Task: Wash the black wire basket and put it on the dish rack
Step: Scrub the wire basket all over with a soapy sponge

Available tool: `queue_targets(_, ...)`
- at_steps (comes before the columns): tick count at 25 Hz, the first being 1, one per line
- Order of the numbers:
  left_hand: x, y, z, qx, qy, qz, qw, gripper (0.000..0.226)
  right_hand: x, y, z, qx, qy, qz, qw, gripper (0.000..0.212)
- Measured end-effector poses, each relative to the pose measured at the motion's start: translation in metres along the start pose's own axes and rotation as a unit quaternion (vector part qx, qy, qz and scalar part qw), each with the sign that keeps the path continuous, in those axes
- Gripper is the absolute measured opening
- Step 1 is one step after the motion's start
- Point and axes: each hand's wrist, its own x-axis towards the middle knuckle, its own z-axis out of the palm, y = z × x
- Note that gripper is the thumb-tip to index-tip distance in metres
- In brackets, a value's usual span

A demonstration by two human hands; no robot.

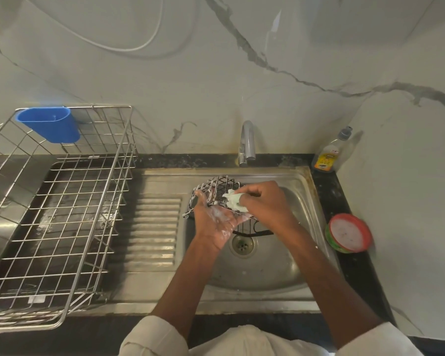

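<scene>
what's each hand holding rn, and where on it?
Left hand holds the black wire basket from underneath, at its near-left edge, over the sink. Right hand pinches a soapy scrubber against the mesh.

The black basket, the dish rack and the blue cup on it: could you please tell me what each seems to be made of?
Black basket: thin wire lattice, dark coating, probably painted metal, soap-streaked.
Dish rack: bare shiny wire grid, likely steel or chrome-plated.
Blue cup: smooth, opaque, matte, evenly coloured; looks like moulded plastic.
</scene>
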Motion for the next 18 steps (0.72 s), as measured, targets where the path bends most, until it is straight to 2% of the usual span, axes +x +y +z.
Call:
queue_targets(2, 0.001, -0.002, -0.002, 0.003, 0.004, -0.006, 1.0, 0.103, 0.004, -0.001, 0.001, -0.009, -0.025, 0.006, 1.0, 0.023)
queue_targets(3, 0.003, -0.004, -0.003, 0.011, 0.007, -0.011, 1.0, 0.106, 0.01, -0.001, 0.003, -0.026, 0.015, -0.003, 1.0, 0.023)
queue_targets(5, 0.008, -0.008, -0.007, 0.018, 0.001, -0.021, 1.0, 0.115, 0.024, 0.001, 0.008, -0.079, 0.155, -0.031, 0.984, 0.024)
queue_targets(6, 0.008, -0.009, -0.006, 0.016, 0.0, -0.023, 1.0, 0.118, 0.029, 0.001, 0.01, -0.103, 0.202, -0.052, 0.973, 0.025)
queue_targets(7, 0.008, -0.009, -0.005, 0.011, -0.007, -0.024, 1.0, 0.119, 0.031, 0.003, 0.013, -0.115, 0.214, -0.073, 0.967, 0.025)
queue_targets(9, 0.006, -0.007, -0.003, -0.005, -0.021, -0.02, 1.0, 0.116, 0.026, 0.008, 0.02, -0.129, 0.173, -0.106, 0.971, 0.026)
queue_targets(12, -0.003, 0.0, 0.002, -0.005, 0.014, 0.011, 1.0, 0.103, 0.006, 0.015, 0.021, -0.165, 0.084, -0.144, 0.972, 0.023)
queue_targets(14, -0.006, 0.003, 0.001, -0.018, 0.031, 0.022, 0.999, 0.102, 0.002, 0.017, 0.019, -0.149, 0.029, -0.144, 0.978, 0.022)
queue_targets(16, -0.011, 0.005, 0.007, -0.025, 0.036, 0.039, 0.998, 0.099, 0.005, 0.018, 0.017, -0.114, 0.016, -0.129, 0.985, 0.021)
queue_targets(18, -0.013, 0.005, 0.008, -0.017, 0.036, 0.051, 0.998, 0.095, 0.007, 0.022, 0.018, -0.09, 0.034, -0.104, 0.99, 0.02)
